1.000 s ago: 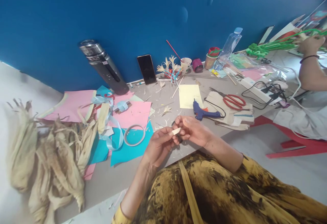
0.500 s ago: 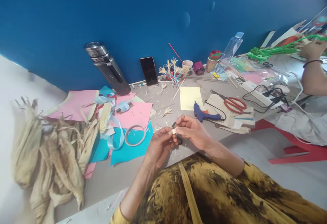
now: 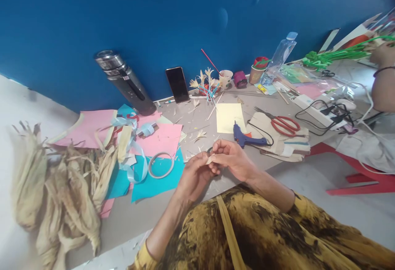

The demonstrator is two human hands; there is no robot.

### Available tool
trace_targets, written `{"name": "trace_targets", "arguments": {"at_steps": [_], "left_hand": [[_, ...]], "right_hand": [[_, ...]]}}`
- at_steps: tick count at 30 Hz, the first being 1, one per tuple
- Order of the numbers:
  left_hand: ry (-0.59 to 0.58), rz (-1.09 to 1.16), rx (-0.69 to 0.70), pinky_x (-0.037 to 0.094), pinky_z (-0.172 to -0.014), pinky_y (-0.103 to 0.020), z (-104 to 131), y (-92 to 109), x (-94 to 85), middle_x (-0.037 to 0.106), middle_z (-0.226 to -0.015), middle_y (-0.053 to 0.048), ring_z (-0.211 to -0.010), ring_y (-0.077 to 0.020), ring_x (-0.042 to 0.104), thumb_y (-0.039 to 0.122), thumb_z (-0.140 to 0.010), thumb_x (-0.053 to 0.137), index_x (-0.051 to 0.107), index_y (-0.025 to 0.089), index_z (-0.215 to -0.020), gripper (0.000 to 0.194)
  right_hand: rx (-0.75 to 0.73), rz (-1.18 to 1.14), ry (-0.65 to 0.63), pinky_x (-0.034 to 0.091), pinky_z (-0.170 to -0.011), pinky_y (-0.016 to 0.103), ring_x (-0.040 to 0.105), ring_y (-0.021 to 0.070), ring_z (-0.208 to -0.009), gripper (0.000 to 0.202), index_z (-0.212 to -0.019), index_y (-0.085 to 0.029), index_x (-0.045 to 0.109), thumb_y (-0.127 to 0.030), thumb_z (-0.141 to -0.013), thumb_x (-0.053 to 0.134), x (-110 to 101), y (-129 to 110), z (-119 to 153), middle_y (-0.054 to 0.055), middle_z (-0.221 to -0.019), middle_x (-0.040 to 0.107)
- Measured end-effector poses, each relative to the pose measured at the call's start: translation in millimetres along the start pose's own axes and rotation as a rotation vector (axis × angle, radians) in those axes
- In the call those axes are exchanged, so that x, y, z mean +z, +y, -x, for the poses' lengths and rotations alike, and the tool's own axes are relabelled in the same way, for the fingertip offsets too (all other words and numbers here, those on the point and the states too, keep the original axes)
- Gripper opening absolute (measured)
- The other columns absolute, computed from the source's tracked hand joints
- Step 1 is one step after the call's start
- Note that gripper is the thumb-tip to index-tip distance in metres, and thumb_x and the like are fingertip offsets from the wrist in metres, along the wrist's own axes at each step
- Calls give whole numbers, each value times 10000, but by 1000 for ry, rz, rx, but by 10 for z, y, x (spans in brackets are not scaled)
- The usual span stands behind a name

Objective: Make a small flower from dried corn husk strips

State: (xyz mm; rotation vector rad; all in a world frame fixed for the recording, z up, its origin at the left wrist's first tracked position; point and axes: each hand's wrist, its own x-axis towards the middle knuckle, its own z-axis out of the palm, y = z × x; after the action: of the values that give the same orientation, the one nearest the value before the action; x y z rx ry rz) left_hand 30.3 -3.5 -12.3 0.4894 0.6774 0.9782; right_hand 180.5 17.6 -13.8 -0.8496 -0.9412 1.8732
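My left hand (image 3: 196, 175) and my right hand (image 3: 232, 159) meet above the front of the table. Both pinch a small pale piece of corn husk (image 3: 210, 160) between thumbs and fingertips. Fingers cover much of it. Behind the hands a dark curved object (image 3: 210, 150) is mostly hidden. Just beyond my right hand lies a blue glue gun (image 3: 248, 139), its nozzle over a yellow paper sheet (image 3: 228, 116). Cut husk petals (image 3: 200, 135) are scattered past the fingertips. A tape roll (image 3: 161, 176) rests on blue paper (image 3: 142, 192) left of my left hand.
Dried corn husks (image 3: 74, 192) hang over the table's left edge. Along the blue wall stand a thermos (image 3: 131, 87), phone (image 3: 177, 84), husk flowers (image 3: 207, 84), paper cup (image 3: 226, 80) and plastic bottle (image 3: 280, 56). Red-handled scissors (image 3: 284, 125) lie on gloves (image 3: 277, 146). Another person's hand (image 3: 384, 54) is at far right.
The fingertips have shifted slightly around the husk piece, which looks turned and narrower now. The view has tilted a little; the other person's arm has moved slightly right.
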Motion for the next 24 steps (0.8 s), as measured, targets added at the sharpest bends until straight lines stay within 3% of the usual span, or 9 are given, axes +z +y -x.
{"name": "trace_targets", "arguments": {"at_steps": [4, 9, 15, 17, 19, 22, 24], "left_hand": [[-3, 27, -17, 481, -702, -318, 6, 32, 22, 636, -719, -43, -683, -178, 608, 508, -808, 696, 648, 154, -772, 359], [109, -102, 98, 461, -645, -265, -1, 0, 27, 621, -644, -18, -620, -130, 571, 280, -732, 808, 658, 135, -754, 210], [169, 2, 66, 485, -638, -270, -32, -18, -63, 625, -676, -15, -597, -105, 556, 245, -747, 789, 672, 119, -746, 171], [204, 15, 84, 488, -634, -269, -21, 8, -109, 631, -687, -14, -585, -97, 550, 243, -736, 801, 671, 121, -734, 179], [240, -3, 112, 483, -616, -262, 6, 46, -159, 634, -685, -13, -573, -93, 546, 239, -714, 820, 675, 120, -724, 188], [260, -10, 141, 474, -602, -256, 67, 107, -232, 628, -658, -11, -572, -94, 536, 229, -692, 836, 679, 125, -711, 190], [261, 15, 147, 474, -603, -256, 116, 141, -273, 619, -641, -8, -576, -95, 529, 224, -684, 841, 661, 137, -681, 200]], "right_hand": [[-14, -61, 45, 428, -427, 200, 616, 121, -506, 315, -825, -189, 559, -269, -712, 842, -33, -33, -16, -1, -692, 694], [-71, -38, 150, 344, -439, 173, 554, 75, -529, 337, -796, -175, 592, -274, -664, 886, -50, -2, -23, -12, -728, 658], [-93, 81, 141, 312, -464, 210, 422, 66, -486, 284, -831, -176, 616, -376, -761, 806, -106, 16, -11, -28, -657, 599], [-124, 291, 185, 348, -495, 233, 457, 93, -520, 227, -854, -186, 613, -381, -827, 726, -127, 2, 8, -4, -703, 635], [-133, 640, 192, 389, -563, 262, 528, 131, -604, 148, -849, -191, 619, -331, -865, 664, -142, 14, 27, 18, -757, 662], [-131, 1196, 94, 382, -650, 286, 585, 176, -728, 78, -861, -186, 634, -248, -839, 675, -150, 101, 38, 36, -822, 665], [-124, 1429, 36, 360, -663, 286, 596, 191, -769, 125, -915, -184, 638, -240, -823, 701, -144, 170, 32, 50, -885, 666]]}}
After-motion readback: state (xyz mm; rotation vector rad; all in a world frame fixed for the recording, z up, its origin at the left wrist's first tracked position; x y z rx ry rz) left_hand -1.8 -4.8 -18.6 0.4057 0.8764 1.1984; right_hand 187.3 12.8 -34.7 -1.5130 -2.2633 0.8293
